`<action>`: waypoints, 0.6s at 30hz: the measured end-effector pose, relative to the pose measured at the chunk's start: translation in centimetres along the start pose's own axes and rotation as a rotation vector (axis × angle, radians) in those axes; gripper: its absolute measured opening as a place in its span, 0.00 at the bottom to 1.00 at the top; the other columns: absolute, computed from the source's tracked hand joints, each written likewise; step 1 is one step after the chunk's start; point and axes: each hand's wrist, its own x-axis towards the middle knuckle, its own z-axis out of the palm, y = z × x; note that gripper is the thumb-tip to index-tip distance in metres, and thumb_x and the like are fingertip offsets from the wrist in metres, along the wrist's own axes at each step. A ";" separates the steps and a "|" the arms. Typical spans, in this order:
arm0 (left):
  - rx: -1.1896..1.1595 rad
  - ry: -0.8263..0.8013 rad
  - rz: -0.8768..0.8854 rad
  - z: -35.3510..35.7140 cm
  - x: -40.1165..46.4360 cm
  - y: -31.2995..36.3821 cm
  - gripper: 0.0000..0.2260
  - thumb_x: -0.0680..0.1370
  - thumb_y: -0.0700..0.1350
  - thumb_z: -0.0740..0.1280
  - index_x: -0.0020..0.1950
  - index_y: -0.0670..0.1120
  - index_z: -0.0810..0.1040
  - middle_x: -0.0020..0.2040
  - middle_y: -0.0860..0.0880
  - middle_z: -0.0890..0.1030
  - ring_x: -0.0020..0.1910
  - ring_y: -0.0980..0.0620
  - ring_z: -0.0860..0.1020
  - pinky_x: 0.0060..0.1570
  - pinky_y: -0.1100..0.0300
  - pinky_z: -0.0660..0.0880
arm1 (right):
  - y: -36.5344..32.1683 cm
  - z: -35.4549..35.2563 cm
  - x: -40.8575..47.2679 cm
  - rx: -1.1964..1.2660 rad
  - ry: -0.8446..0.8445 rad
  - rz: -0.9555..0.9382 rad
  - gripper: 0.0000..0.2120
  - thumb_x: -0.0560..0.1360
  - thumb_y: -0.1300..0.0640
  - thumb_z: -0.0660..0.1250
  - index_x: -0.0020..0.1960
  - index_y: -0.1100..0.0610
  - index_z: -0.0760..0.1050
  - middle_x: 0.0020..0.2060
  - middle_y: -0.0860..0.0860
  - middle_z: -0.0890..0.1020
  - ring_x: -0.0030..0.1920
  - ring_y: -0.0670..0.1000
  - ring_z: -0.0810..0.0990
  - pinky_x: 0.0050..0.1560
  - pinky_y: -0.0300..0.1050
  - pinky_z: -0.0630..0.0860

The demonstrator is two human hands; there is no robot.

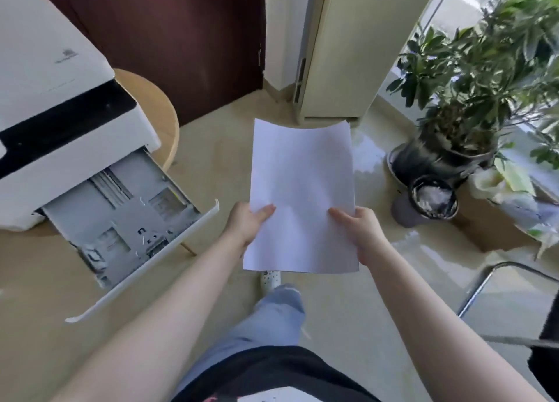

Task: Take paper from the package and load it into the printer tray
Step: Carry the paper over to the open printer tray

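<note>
A thin stack of white paper (302, 183) hangs in front of me above the floor, its far edge bowed. My left hand (246, 227) grips its near left side, thumb on top. My right hand (361, 232) grips the near right side the same way. To the left stands a white printer (51, 99) with a black band. Its grey paper tray (121, 217) is pulled out toward me and holds no paper. The paper is to the right of the tray, apart from it. The paper package is not in view.
The printer rests on a round wooden stool (157, 114). A potted plant (453, 123) and a small dark pot (429, 202) stand at the right. A metal chair frame (496, 283) is at the lower right. My leg and shoe (270, 279) are below the paper.
</note>
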 end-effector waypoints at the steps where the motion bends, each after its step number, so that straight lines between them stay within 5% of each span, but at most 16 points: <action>1: -0.022 0.014 0.005 0.2 1.9 0.5 0.15 0.74 0.48 0.70 0.55 0.39 0.79 0.54 0.43 0.83 0.54 0.44 0.81 0.61 0.47 0.75 | -1.1 0.3 2.0 -0.018 -0.007 -0.003 0.08 0.74 0.62 0.69 0.50 0.66 0.78 0.39 0.58 0.81 0.34 0.54 0.79 0.37 0.45 0.79; 8: -0.056 0.088 -0.001 -0.4 10.6 5.8 0.04 0.76 0.48 0.68 0.43 0.48 0.78 0.47 0.49 0.80 0.47 0.51 0.78 0.47 0.61 0.72 | -8.7 2.7 12.4 -0.124 -0.076 0.002 0.11 0.73 0.59 0.71 0.50 0.67 0.79 0.42 0.61 0.83 0.40 0.59 0.82 0.49 0.60 0.80; 13: -0.121 0.247 -0.039 -2.5 13.8 7.4 0.16 0.76 0.51 0.68 0.58 0.42 0.79 0.53 0.50 0.80 0.52 0.55 0.77 0.52 0.63 0.68 | -12.5 6.4 18.2 -0.230 -0.226 0.018 0.12 0.73 0.57 0.71 0.49 0.65 0.78 0.40 0.58 0.82 0.37 0.57 0.81 0.45 0.54 0.80; 16: -0.161 0.362 -0.132 -4.1 13.9 6.7 0.19 0.75 0.54 0.68 0.56 0.40 0.78 0.44 0.48 0.79 0.41 0.52 0.77 0.43 0.64 0.72 | -13.0 9.4 20.9 -0.328 -0.353 0.029 0.17 0.71 0.54 0.73 0.52 0.66 0.77 0.43 0.60 0.84 0.41 0.59 0.83 0.44 0.54 0.81; 18: -0.228 0.445 -0.179 -5.4 13.2 5.7 0.31 0.71 0.61 0.69 0.61 0.36 0.75 0.52 0.49 0.77 0.53 0.49 0.78 0.55 0.53 0.74 | -13.0 11.8 21.7 -0.402 -0.470 0.053 0.17 0.71 0.53 0.73 0.52 0.66 0.78 0.43 0.59 0.84 0.40 0.58 0.84 0.40 0.50 0.82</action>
